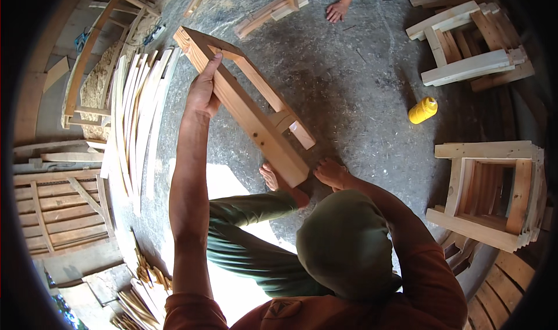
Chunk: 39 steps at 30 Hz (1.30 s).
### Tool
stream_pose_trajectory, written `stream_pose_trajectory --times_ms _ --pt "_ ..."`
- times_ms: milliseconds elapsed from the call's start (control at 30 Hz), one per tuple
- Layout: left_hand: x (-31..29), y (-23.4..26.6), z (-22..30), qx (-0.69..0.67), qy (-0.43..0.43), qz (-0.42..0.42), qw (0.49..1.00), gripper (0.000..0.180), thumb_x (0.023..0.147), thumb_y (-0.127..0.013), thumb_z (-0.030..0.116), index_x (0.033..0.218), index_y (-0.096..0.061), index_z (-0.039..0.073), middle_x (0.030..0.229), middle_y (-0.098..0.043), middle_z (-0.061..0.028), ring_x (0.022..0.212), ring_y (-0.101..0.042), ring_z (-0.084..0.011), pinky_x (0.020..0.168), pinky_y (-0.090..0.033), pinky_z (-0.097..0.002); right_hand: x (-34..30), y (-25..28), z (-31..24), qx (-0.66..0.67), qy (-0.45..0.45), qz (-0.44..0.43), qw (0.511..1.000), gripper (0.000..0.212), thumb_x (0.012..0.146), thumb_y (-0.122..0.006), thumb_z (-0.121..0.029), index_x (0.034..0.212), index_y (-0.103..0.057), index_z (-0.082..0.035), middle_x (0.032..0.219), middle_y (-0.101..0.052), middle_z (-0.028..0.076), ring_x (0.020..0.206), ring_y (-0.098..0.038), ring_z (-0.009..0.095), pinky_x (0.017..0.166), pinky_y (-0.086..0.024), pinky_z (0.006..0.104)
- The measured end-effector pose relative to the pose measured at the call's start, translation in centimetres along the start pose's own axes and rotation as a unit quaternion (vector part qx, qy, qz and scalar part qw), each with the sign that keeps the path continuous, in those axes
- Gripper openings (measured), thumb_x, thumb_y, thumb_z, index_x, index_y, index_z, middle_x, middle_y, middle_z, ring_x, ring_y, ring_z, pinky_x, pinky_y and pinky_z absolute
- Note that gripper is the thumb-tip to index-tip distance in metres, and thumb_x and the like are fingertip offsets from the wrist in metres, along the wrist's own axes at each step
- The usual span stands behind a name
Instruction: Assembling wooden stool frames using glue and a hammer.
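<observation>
My left hand (203,89) grips a long wooden frame (256,121) near its far end, the thumb lying over the upper rail. Two parallel rails joined by short crosspieces make up the frame, which slants from far left down toward me. Its near end stands close to my bare foot (270,176). Just right of that end is my right hand (331,173), its fingers curled in. What those fingers hold, if anything, is hidden.
Stacked wooden frames (488,190) and another stack (465,45) stand at the right, near a yellow bottle (423,110). Loose slats (136,109) lie left. Ahead, another person's hand (337,11) rests on the concrete floor (372,97) beside wooden pieces (270,16).
</observation>
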<state>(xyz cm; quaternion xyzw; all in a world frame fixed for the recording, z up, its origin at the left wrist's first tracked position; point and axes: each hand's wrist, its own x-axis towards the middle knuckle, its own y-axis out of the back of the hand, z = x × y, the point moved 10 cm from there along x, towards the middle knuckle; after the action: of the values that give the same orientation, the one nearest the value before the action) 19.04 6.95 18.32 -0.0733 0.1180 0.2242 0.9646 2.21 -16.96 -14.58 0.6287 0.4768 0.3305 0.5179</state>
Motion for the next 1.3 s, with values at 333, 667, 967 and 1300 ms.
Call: stream_pose_trajectory --times_ms 333,667,967,1300 --pt "-2.1 3.5 -7.0 -0.194 0.038 0.182 0.963 0.047 0.087 -0.074 0.045 0.117 -0.061 0.012 0.111 -0.05 -0.0077 0.109 -0.049 -0.025 0.096 -0.046 -0.0546 -12.3 2.7 13.0 0.23 -0.41 0.212 0.857 0.017 0.092 -0.063 -0.021 0.095 -0.061 -0.005 0.087 -0.068 0.018 0.086 -0.065 0.041 0.072 -0.051 0.0512" --pt "-20.1 3.1 -20.5 -0.308 0.066 0.305 0.899 0.054 0.092 -0.07 0.023 0.134 -0.042 0.003 0.118 -0.053 -0.0094 0.108 -0.057 -0.0192 0.089 -0.052 -0.0361 -18.7 9.7 26.4 0.168 -0.501 0.263 0.807 0.015 0.09 -0.065 -0.021 0.094 -0.069 -0.007 0.086 -0.073 0.015 0.08 -0.072 0.033 0.071 -0.056 0.0434" --pt "-17.7 1.5 -22.0 -0.291 0.101 0.284 0.908 0.058 0.097 -0.062 0.042 0.141 -0.041 0.009 0.121 -0.054 -0.0082 0.107 -0.059 -0.0179 0.078 -0.056 -0.0326 18.5 13.6 19.4 0.069 -0.03 0.09 0.993 0.031 0.09 -0.06 -0.008 0.12 -0.065 -0.007 0.105 -0.064 0.015 0.095 -0.064 0.036 0.083 -0.054 0.0446" --pt "-16.2 0.5 -22.4 -0.316 0.165 0.238 0.904 0.069 0.096 -0.063 0.04 0.148 -0.03 0.01 0.131 -0.047 -0.0114 0.114 -0.058 -0.0248 0.088 -0.057 -0.0403 31.2 1.6 9.2 -0.05 0.187 -0.027 0.981 0.034 0.096 -0.049 -0.014 0.128 -0.057 -0.009 0.124 -0.061 0.012 0.109 -0.063 0.032 0.085 -0.057 0.0434"
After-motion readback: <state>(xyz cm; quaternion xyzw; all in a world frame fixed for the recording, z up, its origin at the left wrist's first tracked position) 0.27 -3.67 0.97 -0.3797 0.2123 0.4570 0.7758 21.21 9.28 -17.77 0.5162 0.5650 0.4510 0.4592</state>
